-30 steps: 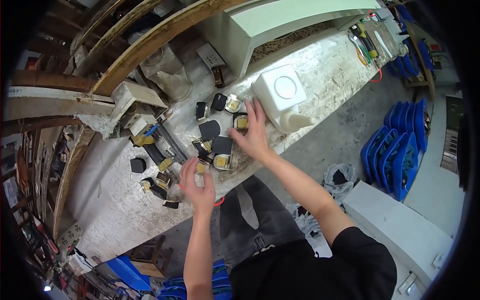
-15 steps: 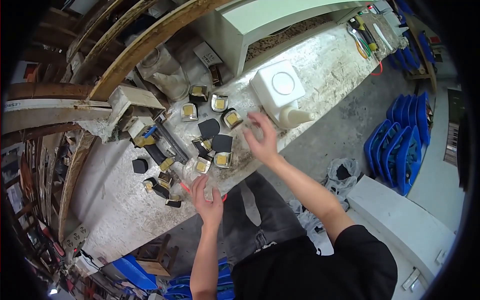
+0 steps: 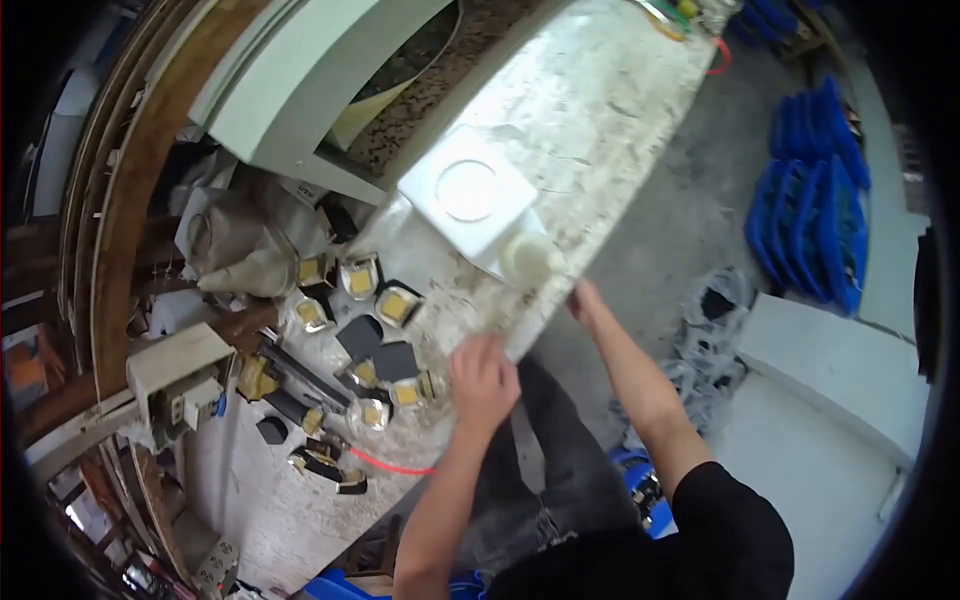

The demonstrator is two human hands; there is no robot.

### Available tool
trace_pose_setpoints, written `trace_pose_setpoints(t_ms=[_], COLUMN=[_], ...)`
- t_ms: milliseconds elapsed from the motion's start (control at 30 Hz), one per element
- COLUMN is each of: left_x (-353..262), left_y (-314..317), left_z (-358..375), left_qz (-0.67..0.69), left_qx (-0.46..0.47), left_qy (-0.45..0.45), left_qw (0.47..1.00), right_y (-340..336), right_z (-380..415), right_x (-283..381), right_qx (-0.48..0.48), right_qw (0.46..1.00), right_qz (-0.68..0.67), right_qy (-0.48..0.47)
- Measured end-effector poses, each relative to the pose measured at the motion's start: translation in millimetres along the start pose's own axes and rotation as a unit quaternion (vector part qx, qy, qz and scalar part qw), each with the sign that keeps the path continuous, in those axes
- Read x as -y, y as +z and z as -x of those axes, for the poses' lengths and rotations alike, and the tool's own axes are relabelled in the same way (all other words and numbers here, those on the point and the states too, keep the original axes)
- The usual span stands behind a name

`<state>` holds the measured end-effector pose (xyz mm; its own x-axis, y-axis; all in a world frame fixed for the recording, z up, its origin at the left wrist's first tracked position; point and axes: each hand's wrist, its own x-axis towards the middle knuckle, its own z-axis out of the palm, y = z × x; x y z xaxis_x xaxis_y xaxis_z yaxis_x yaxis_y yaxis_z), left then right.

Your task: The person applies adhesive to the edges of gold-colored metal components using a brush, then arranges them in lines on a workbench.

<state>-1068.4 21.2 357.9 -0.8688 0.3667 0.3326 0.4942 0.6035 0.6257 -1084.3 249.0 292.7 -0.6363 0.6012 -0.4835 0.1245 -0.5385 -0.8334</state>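
Observation:
My left hand (image 3: pixel 483 380) is over the front part of the workbench, just right of a group of small heel-shaped pieces; its fingers are smeared by motion. My right hand (image 3: pixel 586 302) is at the bench's front edge, close to the spout (image 3: pixel 530 260) of a white square plastic bottle (image 3: pixel 468 190). Its fingers are mostly hidden, and contact with the bottle cannot be made out. Several clear-wrapped pieces with yellow squares (image 3: pixel 398 303) lie left of the bottle. Among them are flat black pieces (image 3: pixel 395 361).
A grey-white spouted container (image 3: pixel 240 250) stands at the back left. A pale box-like fixture (image 3: pixel 175 375) and a dark bar-shaped tool (image 3: pixel 300 368) are at the left. A red cord (image 3: pixel 390 465) crosses the front edge. Blue bins (image 3: pixel 800 230) stand on the floor at right.
The view has turned, so the bench things appear further left. My right hand has moved from above the bench to its edge by the spout; my left hand has moved right along the front.

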Motion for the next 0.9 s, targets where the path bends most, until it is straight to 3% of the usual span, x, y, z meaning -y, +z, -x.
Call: trace_pose_setpoints(t_ms=[67,167,267,300,400,500,600,700,833,900], left_x=[2.0,5.5,4.2,4.2,4.4,6.6,3.1,5.6,4.8,1.8], left_y=[4.1,3.0,6.2,7.4,7.4,6.2,6.5,4.6,8.8,8.2], left_z=[-1.0,11.0,1.4,-2.4,-4.6,-0.8,-2.8,-4.7,-0.7,-3.6], left_qz=[-0.047,-0.110,-0.122,-0.134,-0.142,-0.147,-0.131,-0.128,-0.103,-0.086], left_qx=[0.009,0.047,0.048,0.049,0.053,0.059,0.060,0.053,0.040,0.031], left_qy=[0.015,0.020,0.032,0.035,0.035,0.032,0.038,0.054,0.075,0.081], left_qw=[0.999,0.993,0.991,0.989,0.988,0.987,0.989,0.989,0.991,0.992], right_y=[22.3,-22.6,8.2,17.8,54.4,48.9,-0.9,-74.2,-202.2,-226.6], right_z=[-72.6,-108.8,-127.9,-127.4,-92.5,-101.5,-134.4,-148.9,-79.3,1.4], right_x=[-23.1,-66.1,-77.6,-70.0,-8.4,-19.9,-45.4,-84.6,-104.6,-63.6], right_qx=[0.046,0.090,0.133,0.139,0.043,0.016,0.031,-0.005,-0.101,-0.153], right_qw=[0.994,0.960,0.907,0.901,0.951,0.958,0.945,0.962,0.969,0.963], right_qz=[-0.086,-0.217,-0.337,-0.345,-0.247,-0.222,-0.244,-0.214,-0.193,-0.187], right_qy=[0.051,0.153,0.216,0.221,0.178,0.183,0.216,0.171,0.113,0.123])
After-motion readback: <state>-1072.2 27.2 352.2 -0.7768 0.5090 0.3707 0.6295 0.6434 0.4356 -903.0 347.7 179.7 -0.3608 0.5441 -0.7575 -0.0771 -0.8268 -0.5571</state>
